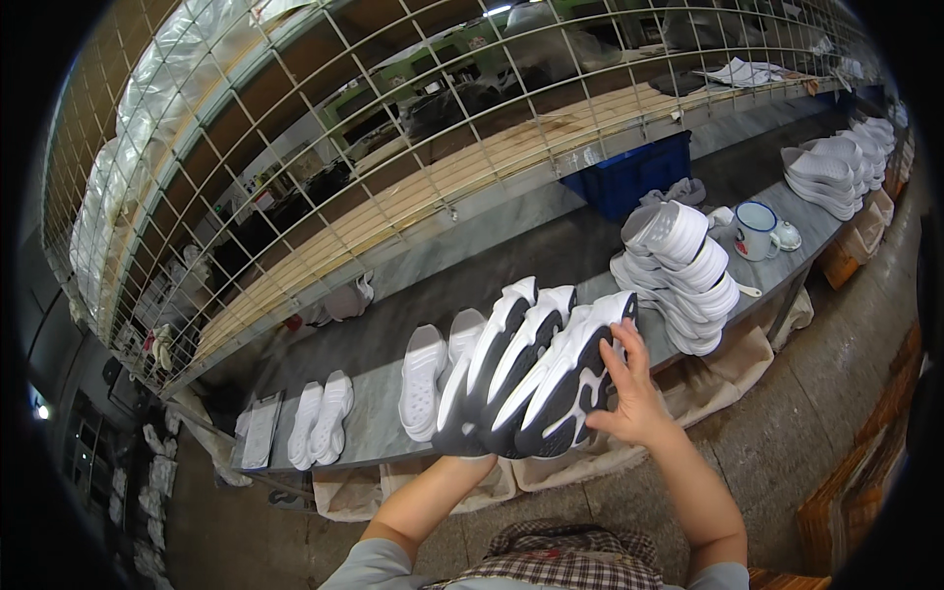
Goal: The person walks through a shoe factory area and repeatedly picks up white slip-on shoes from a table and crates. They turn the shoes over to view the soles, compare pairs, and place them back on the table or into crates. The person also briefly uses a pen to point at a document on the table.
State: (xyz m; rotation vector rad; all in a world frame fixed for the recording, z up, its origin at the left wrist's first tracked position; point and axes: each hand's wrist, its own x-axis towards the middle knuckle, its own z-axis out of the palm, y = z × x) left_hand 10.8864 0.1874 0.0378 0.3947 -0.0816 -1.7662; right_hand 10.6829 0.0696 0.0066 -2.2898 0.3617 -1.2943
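Between my two hands is a row of several white-and-black shoe soles [531, 379], standing on edge and pressed side by side over the bench's near side. My right hand [629, 398] grips the outermost sole, its thumb and fingers on the dark patterned underside. Only the wrist end of my left hand [469, 469] shows below the row; its fingers are hidden by the soles it supports. Just left of the row, a pair of white soles [425, 383] lies on the bench, partly covered. Farther left lies another white pair [320, 418].
On the grey bench [379, 388] stand a tall stack of white soles [678, 275], an enamel mug [755, 231] and more stacked soles [836, 167]. A blue bin [634, 177] sits behind. Wire mesh [344, 128] rises along the back. Cloth slings [718, 379] hang under the front edge.
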